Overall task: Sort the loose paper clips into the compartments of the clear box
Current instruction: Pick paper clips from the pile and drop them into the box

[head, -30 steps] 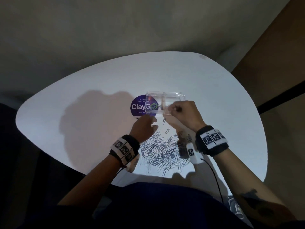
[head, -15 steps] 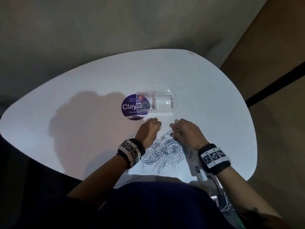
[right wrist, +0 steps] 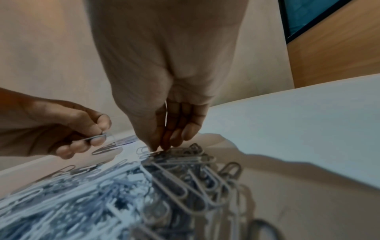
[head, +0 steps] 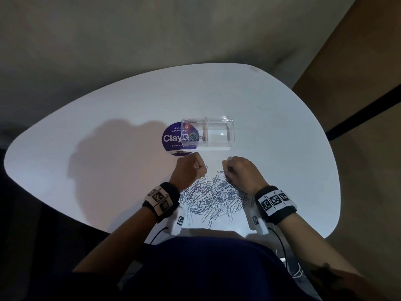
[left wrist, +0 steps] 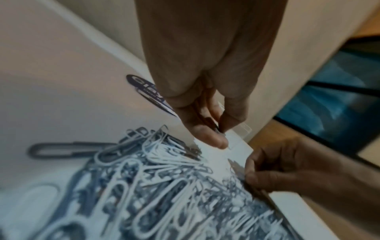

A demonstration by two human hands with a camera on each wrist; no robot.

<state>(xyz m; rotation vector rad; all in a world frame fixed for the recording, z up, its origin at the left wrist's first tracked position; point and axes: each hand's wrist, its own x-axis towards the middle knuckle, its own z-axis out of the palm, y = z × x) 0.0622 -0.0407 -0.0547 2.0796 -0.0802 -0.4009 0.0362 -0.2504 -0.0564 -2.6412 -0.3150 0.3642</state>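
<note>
1. The white worktop point(head: 271, 148) carries everything.
2. The pile point(head: 212, 196) of loose silver clips lies at the near edge, between the two wrists.
3. The clear box point(head: 219, 123) stands beyond the pile, well apart from both hands; its left end overlaps a round purple sticker point(head: 171, 137). A few clips lie in its left compartment; I cannot tell what the right one holds.
4. The left hand point(head: 189, 170) hovers at the pile's far left edge, thumb and forefinger pinching a clip point(right wrist: 96, 138), the other fingers curled.
5. The right hand point(head: 240, 172) is at the pile's far right edge, fingers point(right wrist: 164, 142) curled down with their tips touching the top clips; I cannot tell whether they grip one.
</note>
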